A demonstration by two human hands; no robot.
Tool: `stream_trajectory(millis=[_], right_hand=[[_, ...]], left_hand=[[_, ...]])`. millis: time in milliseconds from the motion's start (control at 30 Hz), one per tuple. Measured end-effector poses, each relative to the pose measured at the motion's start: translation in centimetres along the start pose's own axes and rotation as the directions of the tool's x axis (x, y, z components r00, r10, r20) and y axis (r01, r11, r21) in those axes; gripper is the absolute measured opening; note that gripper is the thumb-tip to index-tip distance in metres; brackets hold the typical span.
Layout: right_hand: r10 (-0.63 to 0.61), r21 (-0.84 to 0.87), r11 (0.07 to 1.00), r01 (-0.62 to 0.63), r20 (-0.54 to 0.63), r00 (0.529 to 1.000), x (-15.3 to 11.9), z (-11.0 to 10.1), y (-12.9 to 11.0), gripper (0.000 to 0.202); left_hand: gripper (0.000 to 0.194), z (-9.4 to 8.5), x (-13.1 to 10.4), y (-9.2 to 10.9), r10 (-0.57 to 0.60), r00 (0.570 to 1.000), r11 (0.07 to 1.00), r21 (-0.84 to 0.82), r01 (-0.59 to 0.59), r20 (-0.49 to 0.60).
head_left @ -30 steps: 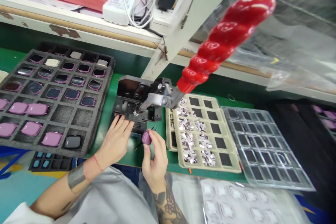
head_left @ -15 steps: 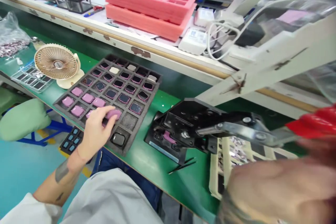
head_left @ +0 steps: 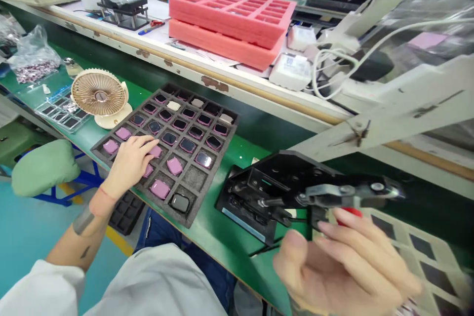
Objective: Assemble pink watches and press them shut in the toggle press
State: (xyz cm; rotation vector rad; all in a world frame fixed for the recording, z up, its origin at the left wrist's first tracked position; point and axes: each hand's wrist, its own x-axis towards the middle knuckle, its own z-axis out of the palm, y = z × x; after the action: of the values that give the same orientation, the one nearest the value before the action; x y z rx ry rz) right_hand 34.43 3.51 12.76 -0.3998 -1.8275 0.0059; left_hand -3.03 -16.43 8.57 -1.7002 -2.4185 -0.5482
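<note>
My left hand lies palm down over the dark grey foam tray, fingers stretched out and covering some cells. Its fingertips are at a pink watch case; the thumb is mostly hidden. Several other pink cases sit around it, one turned askew in its cell. Rows of watch cases with dark screens fill the cells behind. A black watch case lies in the near corner. My right hand, slightly blurred, is raised by the red handle of the black toggle press, thumb and fingers apart.
A beige fan stands left of the tray, near a plastic bag of small parts. Stacked red foam trays rest on the shelf. Dark tweezers lie by the press. A cream tray is at right.
My left hand has let go of a pink case in the tray and moved left. My right hand has come down off the red handle, which swung down; the pink piece no longer shows in the press.
</note>
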Motion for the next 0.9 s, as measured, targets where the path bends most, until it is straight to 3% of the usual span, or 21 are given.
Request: stream_trajectory(millis=[67, 100, 133, 200, 267, 300, 367, 433, 533, 700, 800, 900], right_hand=[[-0.216, -0.031, 0.976, 0.214, -0.095, 0.972, -0.6, 0.4, -0.4, 0.046], [-0.273, -0.056, 0.962, 0.268, -0.147, 0.951, -0.8, 0.2, -0.5, 0.053], [-0.247, -0.076, 0.969, 0.236, -0.191, 0.950, -1.2, -0.2, -0.6, 0.059], [-0.081, -0.122, 0.991, 0.050, -0.264, 0.961, -2.4, -1.7, -1.1, 0.054], [0.206, -0.181, 0.957, -0.227, -0.126, 0.970, -4.6, -3.7, -2.0, 0.035], [0.360, -0.237, 0.906, -0.350, -0.001, 0.933, -6.0, -4.6, -2.5, 0.027], [0.543, -0.404, 0.811, -0.422, 0.254, 0.801, -9.0, -5.8, -3.4, 0.020], [0.624, -0.570, 0.742, -0.353, 0.396, 0.674, -11.8, -6.2, -3.9, 0.024], [0.676, -0.708, 0.666, -0.237, 0.438, 0.592, -14.7, -5.9, -3.7, 0.028], [0.650, -0.650, 0.720, -0.242, 0.511, 0.563, -16.1, -6.1, -3.3, 0.023], [0.657, -0.620, 0.729, -0.290, 0.516, 0.549, -16.4, -6.8, -3.7, 0.018], [0.712, -0.519, 0.696, -0.495, 0.410, 0.570, -16.9, -7.6, -4.1, 0.026]], left_hand=[[0.039, -0.1, 0.8, -1.9, 0.111, 0.990, 0.991, -0.089, -0.103, 0.089], [0.039, 0.0, 1.1, -2.4, 0.154, 0.983, 0.981, -0.132, -0.140, 0.098], [0.038, 0.1, 1.2, -2.7, 0.182, 0.980, 0.971, -0.172, -0.165, 0.085], [0.038, 0.4, 1.1, -2.9, 0.208, 0.978, 0.951, -0.242, -0.193, 0.036], [0.037, 0.8, 0.7, -2.9, 0.230, 0.973, 0.937, -0.271, -0.219, 0.009], [0.036, 1.0, 0.6, -2.9, 0.241, 0.970, 0.940, -0.251, -0.231, 0.008], [0.038, 1.2, 0.7, -2.6, 0.248, 0.969, 0.957, -0.161, -0.243, 0.010], [0.039, 1.1, 1.3, -1.6, 0.261, 0.965, 0.960, -0.106, -0.260, -0.003], [0.038, 0.5, 2.9, 1.6, 0.389, 0.920, 0.912, -0.158, -0.378, 0.043], [0.043, 1.4, 6.0, 7.9, 0.554, 0.792, 0.823, -0.030, -0.567, 0.256], [0.040, 3.0, 7.7, 9.5, 0.553, 0.784, 0.806, 0.057, -0.589, 0.281], [0.034, 3.9, 9.1, 9.7, 0.549, 0.780, 0.798, 0.088, -0.596, 0.300]])
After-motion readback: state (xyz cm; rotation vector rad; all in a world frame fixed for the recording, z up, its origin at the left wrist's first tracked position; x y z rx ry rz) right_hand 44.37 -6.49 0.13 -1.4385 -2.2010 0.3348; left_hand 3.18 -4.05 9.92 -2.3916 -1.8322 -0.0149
